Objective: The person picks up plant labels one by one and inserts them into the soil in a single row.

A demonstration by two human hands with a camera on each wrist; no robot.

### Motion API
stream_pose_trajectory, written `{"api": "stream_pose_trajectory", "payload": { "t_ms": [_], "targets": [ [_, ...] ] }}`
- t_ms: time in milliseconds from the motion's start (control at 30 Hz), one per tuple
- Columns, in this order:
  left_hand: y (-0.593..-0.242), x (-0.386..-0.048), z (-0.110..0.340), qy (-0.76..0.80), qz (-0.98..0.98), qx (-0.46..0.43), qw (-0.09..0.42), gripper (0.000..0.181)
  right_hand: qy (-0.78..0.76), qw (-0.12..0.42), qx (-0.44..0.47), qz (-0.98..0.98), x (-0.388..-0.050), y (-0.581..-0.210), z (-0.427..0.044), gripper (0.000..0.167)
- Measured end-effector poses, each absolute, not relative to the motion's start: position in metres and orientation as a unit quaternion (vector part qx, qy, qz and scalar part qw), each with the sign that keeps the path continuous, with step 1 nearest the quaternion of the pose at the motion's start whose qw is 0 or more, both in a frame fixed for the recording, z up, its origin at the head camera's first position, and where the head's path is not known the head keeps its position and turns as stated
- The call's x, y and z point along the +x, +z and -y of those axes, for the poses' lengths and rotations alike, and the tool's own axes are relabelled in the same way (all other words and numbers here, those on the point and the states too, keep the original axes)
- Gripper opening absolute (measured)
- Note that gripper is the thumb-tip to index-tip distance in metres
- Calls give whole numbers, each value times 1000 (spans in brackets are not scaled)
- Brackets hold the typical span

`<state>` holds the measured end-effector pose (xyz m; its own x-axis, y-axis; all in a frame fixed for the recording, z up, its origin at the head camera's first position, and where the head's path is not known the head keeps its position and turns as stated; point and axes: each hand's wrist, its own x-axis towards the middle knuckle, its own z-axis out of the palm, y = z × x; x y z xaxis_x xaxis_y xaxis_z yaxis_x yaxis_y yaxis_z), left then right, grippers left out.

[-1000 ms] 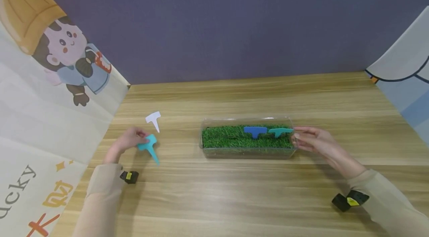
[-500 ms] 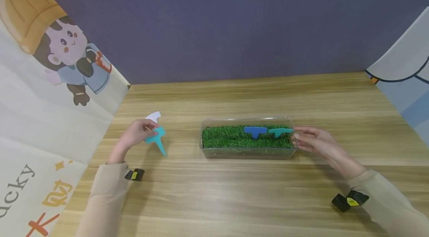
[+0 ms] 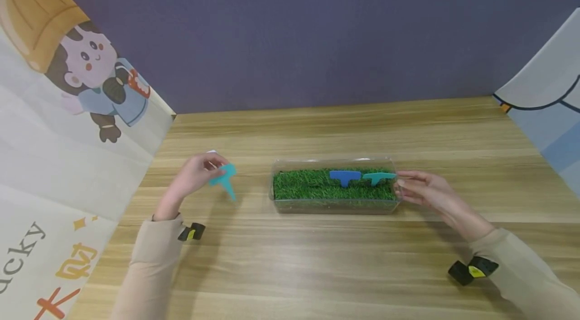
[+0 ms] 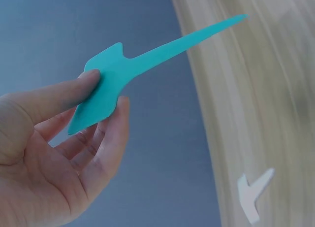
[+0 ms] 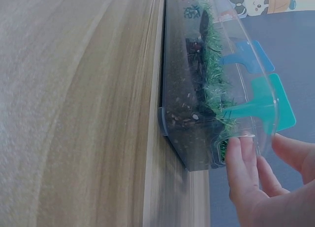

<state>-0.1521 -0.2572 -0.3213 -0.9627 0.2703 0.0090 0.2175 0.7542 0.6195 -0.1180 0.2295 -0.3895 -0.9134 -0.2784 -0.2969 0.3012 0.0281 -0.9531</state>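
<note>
Thumb and fingers of the left hand (image 3: pixel 195 175) pinch the head of a turquoise T-shaped tag (image 4: pixel 106 86), whose pointed stem hangs down to the right above the table. A white tag (image 4: pixel 253 195) lies on the wood, mostly hidden behind that hand in the head view. The clear box (image 3: pixel 335 207) holds green turf (image 3: pixel 303 184). A blue tag (image 3: pixel 345 177) and a green tag (image 3: pixel 378 178) stand upright in its right half. At the box's right end, the right hand (image 3: pixel 430 191) touches the wall with its fingertips, fingers fairly straight.
The wooden table (image 3: pixel 290 259) meets a dark blue backdrop (image 3: pixel 317 33) at its back edge. A white cloth with a cartoon figure (image 3: pixel 92 58) borders the left side; another printed cloth (image 3: pixel 548 93) stands at the right. Black devices sit by both wrists.
My left hand has moved right and slightly away from me with the turquoise tag, now covering most of the white tag. The right hand, the box and its two tags have stayed in place.
</note>
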Motion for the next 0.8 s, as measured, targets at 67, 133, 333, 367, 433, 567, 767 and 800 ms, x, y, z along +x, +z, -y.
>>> {"api": "stream_pose_trajectory", "payload": {
  "t_ms": [67,133,333,367,433,567,767,800],
  "targets": [
    [-318,-152,253,327,-935,135,35,16,-699,208,8,-684,-118,-390,-230,65],
    [-316,-151,248,329,-934,137,33,17,-700,208,7,-683,-118,-390,-230,64],
    [-307,-150,236,327,-933,148,30,17,-705,207,6,-678,-118,-390,-230,63],
    [-305,-149,234,328,-933,148,30,18,-706,207,7,-678,-118,-390,-230,63],
    [-303,-149,230,330,-931,152,29,18,-706,207,7,-677,-118,-390,-230,62],
    [-297,-148,221,333,-929,161,21,18,-707,208,9,-676,-118,-390,-230,62],
    [-289,-146,207,337,-922,188,-14,17,-701,211,10,-681,-118,-389,-230,65],
    [-288,-146,205,335,-922,190,-19,16,-700,211,10,-682,-118,-389,-229,65]
  ]
}}
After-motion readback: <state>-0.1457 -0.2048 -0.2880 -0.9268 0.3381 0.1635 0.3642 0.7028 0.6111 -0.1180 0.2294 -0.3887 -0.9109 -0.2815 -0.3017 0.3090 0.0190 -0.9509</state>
